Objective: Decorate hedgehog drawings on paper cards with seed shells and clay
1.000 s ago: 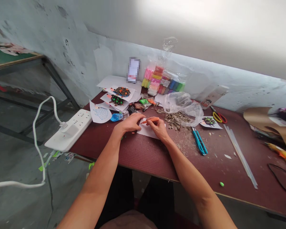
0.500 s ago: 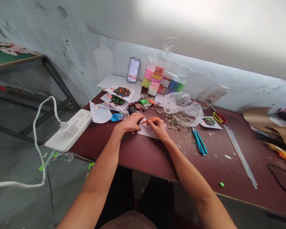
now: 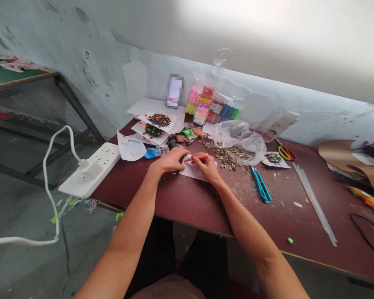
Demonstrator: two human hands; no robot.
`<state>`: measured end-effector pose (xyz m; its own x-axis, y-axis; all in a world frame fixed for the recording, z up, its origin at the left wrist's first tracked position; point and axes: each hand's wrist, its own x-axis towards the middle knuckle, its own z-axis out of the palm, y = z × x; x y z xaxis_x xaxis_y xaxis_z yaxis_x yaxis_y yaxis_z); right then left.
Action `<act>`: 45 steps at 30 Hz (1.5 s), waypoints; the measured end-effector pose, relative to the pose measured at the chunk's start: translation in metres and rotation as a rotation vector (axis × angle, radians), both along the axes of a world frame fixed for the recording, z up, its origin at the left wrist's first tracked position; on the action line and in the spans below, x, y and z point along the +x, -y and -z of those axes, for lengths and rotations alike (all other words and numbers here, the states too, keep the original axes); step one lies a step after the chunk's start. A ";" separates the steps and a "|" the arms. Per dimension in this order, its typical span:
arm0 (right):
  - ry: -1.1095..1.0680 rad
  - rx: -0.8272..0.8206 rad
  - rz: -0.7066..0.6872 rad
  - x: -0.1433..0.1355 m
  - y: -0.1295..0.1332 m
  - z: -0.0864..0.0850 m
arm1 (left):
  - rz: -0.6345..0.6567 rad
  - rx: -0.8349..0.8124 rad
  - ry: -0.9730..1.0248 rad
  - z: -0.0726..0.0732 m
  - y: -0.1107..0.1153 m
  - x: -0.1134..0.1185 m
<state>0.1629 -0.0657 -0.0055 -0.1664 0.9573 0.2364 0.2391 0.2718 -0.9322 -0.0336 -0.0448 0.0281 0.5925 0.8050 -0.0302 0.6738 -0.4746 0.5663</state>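
A sheet of white paper (image 3: 195, 172) lies on the dark red table in front of me. My left hand (image 3: 172, 160) rests at its left edge, thumb and fingers apart and pressing it flat, gripping nothing. Pinched in my right hand (image 3: 207, 167) is an orange marker (image 3: 199, 157), its tip pointing left, down at the paper. Any mark under the tip is too small to make out. Just beyond the hands lie small bags of coloured clay, among them a blue one (image 3: 152, 153) and a green one (image 3: 188, 133). A heap of striped sunflower seeds (image 3: 230, 157) sits right of the paper.
Hedgehog pictures with seed spines (image 3: 160, 120) and a blue hedgehog drawing (image 3: 132, 148) lie at left. A white power strip (image 3: 92, 172) overhangs the table's left edge. To the right are a teal utility knife (image 3: 262, 186), scissors (image 3: 286, 153), glue sticks (image 3: 314, 203) and a yellow glue gun (image 3: 368, 202).
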 end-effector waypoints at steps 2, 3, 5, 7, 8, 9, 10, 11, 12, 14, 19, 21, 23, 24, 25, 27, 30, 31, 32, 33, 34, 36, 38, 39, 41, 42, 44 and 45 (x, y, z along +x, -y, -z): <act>-0.004 0.001 -0.001 0.000 0.000 0.000 | 0.000 0.000 -0.003 0.000 0.000 0.000; -0.005 0.000 -0.002 0.000 0.000 0.000 | 0.000 -0.001 -0.005 0.001 -0.001 0.000; 0.001 -0.002 -0.003 0.000 0.000 -0.001 | 0.000 0.001 -0.006 0.001 -0.001 0.000; 0.013 -0.003 -0.005 0.000 0.000 -0.002 | -0.003 0.009 -0.002 0.003 -0.001 0.000; 0.019 -0.005 -0.007 0.000 0.000 -0.002 | -0.004 0.012 0.002 0.003 -0.002 0.000; 0.025 -0.005 -0.008 0.000 0.001 -0.002 | -0.005 0.013 0.007 0.004 -0.002 -0.001; 0.032 -0.004 -0.007 0.001 0.001 -0.002 | -0.005 0.013 0.011 0.004 -0.002 -0.001; 0.038 -0.004 -0.007 0.001 0.001 -0.002 | -0.005 0.011 0.014 0.004 -0.002 -0.001; 0.044 -0.005 -0.008 0.001 0.001 -0.003 | -0.004 0.010 0.015 0.005 -0.002 -0.001; 0.056 -0.011 -0.012 0.002 0.001 -0.003 | -0.006 0.007 0.010 0.004 -0.002 -0.001; 0.055 -0.019 0.003 0.005 -0.001 -0.002 | -0.010 -0.006 0.001 0.001 0.000 0.000; 0.047 -0.034 0.022 0.005 -0.001 -0.001 | -0.012 -0.012 0.002 0.000 0.001 0.000; 0.031 -0.047 0.043 0.005 -0.002 0.000 | -0.019 -0.019 -0.001 -0.002 0.001 0.000; 0.024 -0.052 0.050 0.005 -0.002 0.000 | -0.022 -0.024 -0.004 -0.002 0.002 0.000; 0.022 -0.056 0.053 0.005 -0.002 0.001 | -0.024 -0.028 -0.006 -0.002 0.002 0.000; 0.029 -0.061 0.054 0.006 -0.002 0.001 | -0.026 -0.034 -0.009 -0.003 0.002 0.000; 0.043 -0.060 0.060 0.007 -0.001 0.000 | -0.022 -0.031 -0.007 -0.002 0.001 0.000; 0.045 -0.058 0.069 0.007 -0.001 0.000 | -0.020 -0.026 -0.004 -0.001 0.001 0.000; 0.047 -0.057 0.078 0.008 0.000 0.000 | -0.018 -0.023 -0.002 -0.001 0.001 0.000; 0.051 -0.058 0.086 0.008 0.000 -0.001 | -0.017 -0.020 -0.001 0.000 0.000 0.000; 0.053 -0.061 0.092 0.009 0.000 -0.001 | -0.017 -0.018 0.001 0.000 0.000 0.000; 0.056 -0.067 0.098 0.011 0.001 -0.002 | -0.018 -0.018 0.004 0.001 0.000 0.000; 0.062 -0.071 0.100 0.012 0.002 -0.003 | -0.017 -0.020 0.007 0.001 0.000 0.000; 0.065 -0.069 0.102 0.013 0.002 -0.004 | -0.015 -0.020 0.010 0.001 0.000 0.000; 0.072 -0.067 0.107 0.013 0.002 -0.005 | -0.011 -0.021 0.013 0.001 0.000 0.000; 0.075 -0.068 0.111 0.012 0.003 -0.005 | -0.011 -0.022 0.013 0.001 0.000 0.000; 0.079 -0.068 0.127 0.012 0.003 -0.005 | -0.009 -0.024 0.012 0.002 -0.001 -0.001; 0.082 -0.068 0.136 0.012 0.003 -0.004 | -0.007 -0.022 0.014 0.002 -0.001 -0.001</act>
